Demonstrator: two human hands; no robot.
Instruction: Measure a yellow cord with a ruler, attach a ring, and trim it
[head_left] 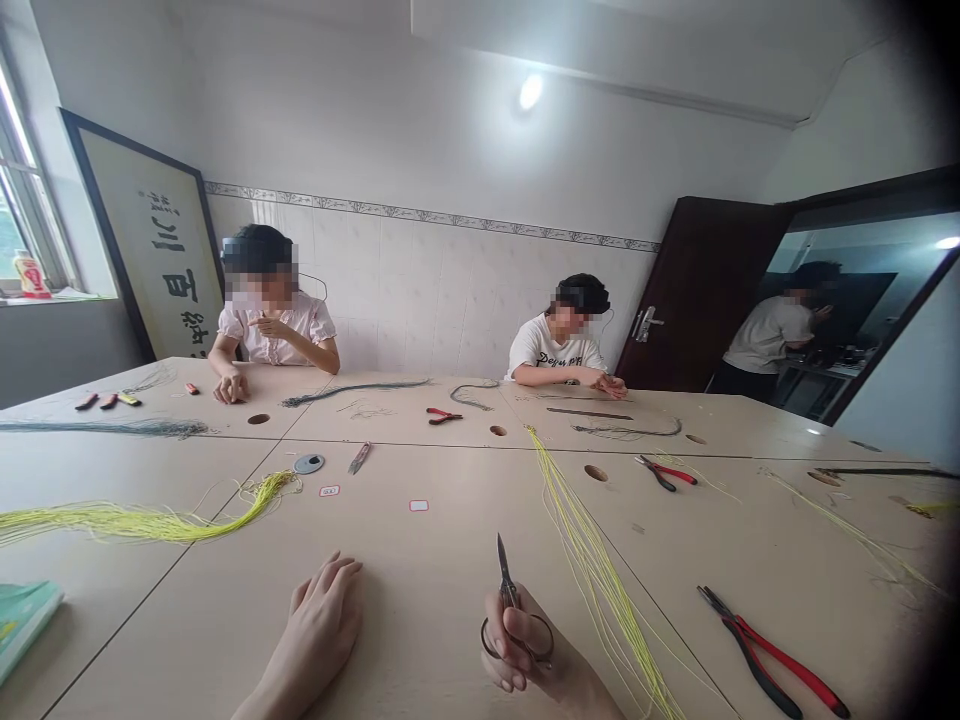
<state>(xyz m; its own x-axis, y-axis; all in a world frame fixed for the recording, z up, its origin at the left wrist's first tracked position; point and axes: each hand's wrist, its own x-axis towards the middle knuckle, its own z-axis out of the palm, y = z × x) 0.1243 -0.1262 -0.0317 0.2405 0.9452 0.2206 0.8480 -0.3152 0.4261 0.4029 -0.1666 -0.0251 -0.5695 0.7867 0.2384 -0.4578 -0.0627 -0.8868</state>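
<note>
The person's right hand point(517, 640) is closed around a pair of scissors point(505, 568), with fingers at the handle loops; the blades look together, their tip pointing away from the body, across the table point(424, 610). The left hand point(328, 612) lies on the tabletop, well to the left of the scissors, fingers extended and close together, with nothing visible in its grasp.

Just to the right of the right hand lies a bundle of yellow strands point(579, 532). Its long axis runs slantwise, from a gathered end farther off, beyond the scissors' tip, to a looser, fanned end nearer the person, off to the right. The blades and the bundle stand apart, the scissors on the bundle's left side. The right hand is clearly the nearer one; whether the outermost strands touch its wrist cannot be told.

Farther right, beyond the bundle, rest red-and-black pliers point(733, 624). On the opposite side, past the left hand, a second yellow bundle point(187, 526) stretches toward the left edge.
</note>
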